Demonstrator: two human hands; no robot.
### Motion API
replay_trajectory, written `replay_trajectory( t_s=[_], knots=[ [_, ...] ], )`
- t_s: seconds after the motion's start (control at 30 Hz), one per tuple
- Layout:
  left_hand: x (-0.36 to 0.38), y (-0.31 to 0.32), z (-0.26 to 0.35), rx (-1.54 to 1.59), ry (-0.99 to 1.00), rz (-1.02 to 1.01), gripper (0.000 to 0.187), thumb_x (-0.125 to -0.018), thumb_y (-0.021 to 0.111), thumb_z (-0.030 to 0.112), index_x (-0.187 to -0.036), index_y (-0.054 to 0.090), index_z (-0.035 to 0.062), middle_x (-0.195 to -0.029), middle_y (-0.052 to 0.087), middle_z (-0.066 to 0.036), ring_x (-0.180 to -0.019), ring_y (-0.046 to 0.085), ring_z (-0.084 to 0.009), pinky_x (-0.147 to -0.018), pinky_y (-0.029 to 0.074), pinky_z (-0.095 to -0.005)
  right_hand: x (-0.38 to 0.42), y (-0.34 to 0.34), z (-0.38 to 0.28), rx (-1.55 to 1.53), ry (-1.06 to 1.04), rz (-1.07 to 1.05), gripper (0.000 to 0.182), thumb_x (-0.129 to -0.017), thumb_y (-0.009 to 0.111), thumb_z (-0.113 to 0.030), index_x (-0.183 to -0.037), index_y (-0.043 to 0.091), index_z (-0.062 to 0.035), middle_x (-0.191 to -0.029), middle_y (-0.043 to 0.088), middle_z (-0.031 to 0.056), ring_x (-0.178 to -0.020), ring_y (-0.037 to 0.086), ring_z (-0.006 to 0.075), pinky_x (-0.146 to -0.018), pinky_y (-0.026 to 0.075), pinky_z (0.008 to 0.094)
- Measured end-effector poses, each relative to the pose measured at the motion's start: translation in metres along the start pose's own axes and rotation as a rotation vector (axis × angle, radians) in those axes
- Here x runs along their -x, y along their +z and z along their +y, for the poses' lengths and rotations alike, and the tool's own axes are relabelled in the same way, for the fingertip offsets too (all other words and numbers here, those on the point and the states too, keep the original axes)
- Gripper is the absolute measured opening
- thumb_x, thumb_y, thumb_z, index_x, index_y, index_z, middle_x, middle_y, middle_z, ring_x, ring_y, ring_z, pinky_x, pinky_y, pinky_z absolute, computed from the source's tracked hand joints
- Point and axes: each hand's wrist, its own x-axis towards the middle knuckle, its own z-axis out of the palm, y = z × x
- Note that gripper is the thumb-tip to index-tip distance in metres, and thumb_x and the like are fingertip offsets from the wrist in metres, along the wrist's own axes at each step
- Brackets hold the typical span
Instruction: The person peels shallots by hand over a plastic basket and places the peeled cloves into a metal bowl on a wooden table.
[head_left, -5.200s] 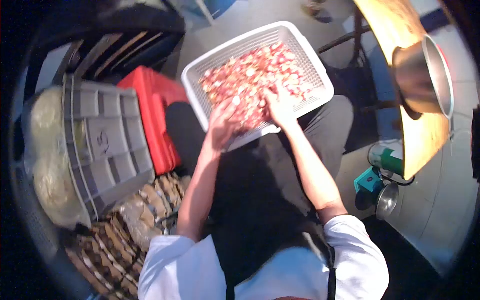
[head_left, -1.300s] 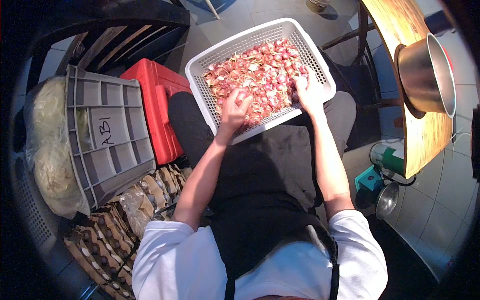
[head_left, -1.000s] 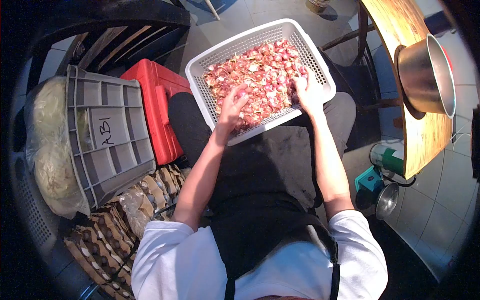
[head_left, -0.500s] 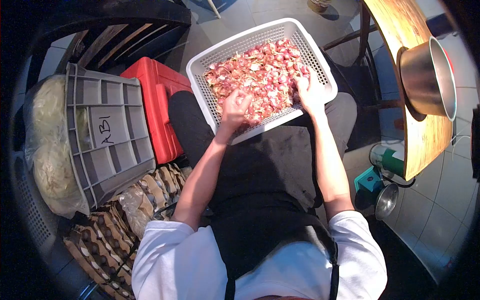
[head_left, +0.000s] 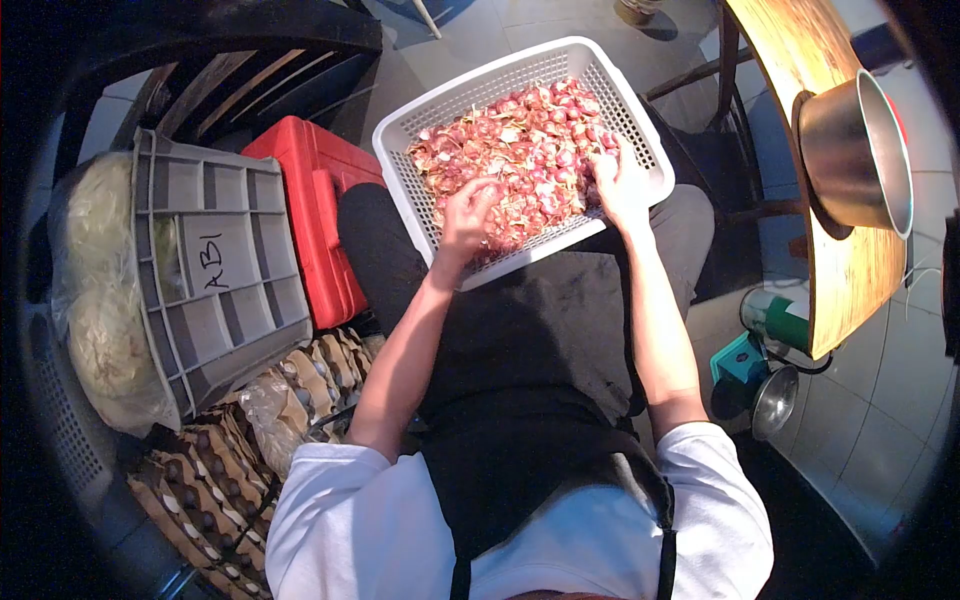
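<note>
A white perforated plastic basket (head_left: 400, 200) rests tilted across my lap, filled with small red shallots (head_left: 530, 150) mixed with dry skins and stalks. My left hand (head_left: 468, 215) is over the near left part of the heap, fingers curled; what they hold, if anything, is too small to make out. At the right side of the basket my right hand (head_left: 620, 185) has its fingers bent around one or more shallots near the basket wall.
To the left stand a grey crate (head_left: 215, 250) marked ABI, a red box (head_left: 320, 210), bagged produce (head_left: 100, 290) and egg trays (head_left: 210, 490). On the right, a metal pot (head_left: 855, 155) sits on a wooden table (head_left: 860, 290), with a teal scale (head_left: 737, 362) below.
My left hand has shifted slightly, its fingers turned a little. My right hand and the basket look nearly unmoved.
</note>
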Motion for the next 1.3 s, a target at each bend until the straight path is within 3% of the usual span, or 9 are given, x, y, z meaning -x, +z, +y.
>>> replay_trajectory(
  t_s=[0.23,0.33,0.43,0.53,0.63,0.87,1.03,1.2,1.3],
  knots=[
    [-0.003,-0.003,0.003,0.281,-0.108,-0.006,0.029,-0.100,0.053,0.025,-0.117,0.058,0.0017,-0.083,0.066,-0.006,-0.057,0.051,-0.0067,-0.050,0.041,-0.0195,0.001,0.002,-0.004,0.020,-0.100,0.088,0.050,-0.090,0.055,-0.031,-0.128,0.053,0.0028,-0.094,0.068,0.0268,-0.089,0.067,0.0383,-0.085,0.050,0.0436],
    [-0.002,0.010,0.016,0.372,-0.105,0.007,0.016,-0.100,0.052,0.020,-0.106,0.054,0.0051,-0.077,0.062,-0.006,-0.062,0.053,-0.0109,-0.059,0.043,-0.0223,0.001,-0.001,-0.003,-0.018,0.008,-0.002,0.055,-0.089,0.061,-0.034,-0.131,0.052,0.0002,-0.109,0.066,0.0262,-0.102,0.065,0.0362,-0.091,0.049,0.0416],
    [-0.006,0.000,0.000,0.220,0.013,-0.116,0.014,-0.100,0.053,0.020,-0.100,0.051,0.0061,-0.069,0.055,-0.002,-0.055,0.049,-0.0092,-0.052,0.040,-0.0218,0.001,-0.001,-0.004,-0.006,-0.029,0.019,0.055,-0.089,0.061,-0.034,-0.131,0.052,0.0007,-0.110,0.066,0.0261,-0.102,0.065,0.0360,-0.092,0.048,0.0415],
    [-0.003,-0.004,-0.006,0.272,-0.086,-0.136,0.023,-0.097,0.058,0.025,-0.106,0.058,0.0035,-0.072,0.052,0.003,-0.059,0.051,-0.0061,-0.058,0.043,-0.0230,0.001,-0.003,-0.008,-0.009,-0.001,-0.001,0.055,-0.089,0.061,-0.034,-0.130,0.052,0.0012,-0.111,0.065,0.0259,-0.103,0.065,0.0356,-0.092,0.048,0.0411],
    [-0.003,0.002,0.002,0.170,-0.058,-0.067,0.019,-0.102,0.051,0.023,-0.091,0.050,0.0079,-0.063,0.046,0.001,-0.043,0.035,-0.0056,-0.039,0.029,-0.0232,0.001,-0.001,-0.007,-0.014,-0.069,0.051,0.051,-0.089,0.057,-0.030,-0.128,0.053,0.0040,-0.104,0.066,0.0277,-0.099,0.065,0.0382,-0.091,0.048,0.0420],
    [-0.006,-0.010,-0.017,0.132,-0.128,0.032,0.050,-0.101,0.040,0.051,-0.078,0.054,0.0087,-0.060,0.044,0.003,-0.047,0.038,-0.0075,-0.043,0.028,-0.0214,0.001,0.000,-0.005,-0.035,-0.038,0.029,0.050,-0.089,0.057,-0.028,-0.126,0.053,0.0056,-0.103,0.066,0.0285,-0.098,0.066,0.0391,-0.091,0.048,0.0421],
    [-0.003,0.022,0.014,0.455,-0.167,0.211,0.033,-0.101,0.047,0.037,-0.087,0.053,0.0077,-0.060,0.042,0.003,-0.048,0.037,-0.0066,-0.046,0.033,-0.0211,0.002,0.000,-0.005,-0.018,-0.053,0.038,0.049,-0.089,0.057,-0.027,-0.126,0.054,0.0050,-0.101,0.066,0.0286,-0.096,0.066,0.0385,-0.089,0.049,0.0419],
    [-0.002,-0.001,0.001,0.444,-0.170,-0.226,0.022,-0.100,0.050,0.029,-0.093,0.050,0.0086,-0.066,0.041,0.004,-0.049,0.036,-0.0056,-0.046,0.032,-0.0222,0.002,-0.001,-0.008,-0.029,-0.087,0.064,0.049,-0.089,0.057,-0.027,-0.126,0.054,0.0044,-0.100,0.066,0.0284,-0.095,0.066,0.0387,-0.088,0.049,0.0426],
    [0.004,0.000,0.015,0.478,-0.163,-0.124,0.030,-0.102,0.046,0.034,-0.093,0.052,0.0056,-0.060,0.040,0.003,-0.047,0.036,-0.0057,-0.043,0.032,-0.0219,0.001,0.001,-0.005,-0.009,-0.097,0.070,0.049,-0.089,0.057,-0.027,-0.126,0.054,0.0041,-0.099,0.067,0.0280,-0.094,0.066,0.0390,-0.087,0.050,0.0432]
  ],
)
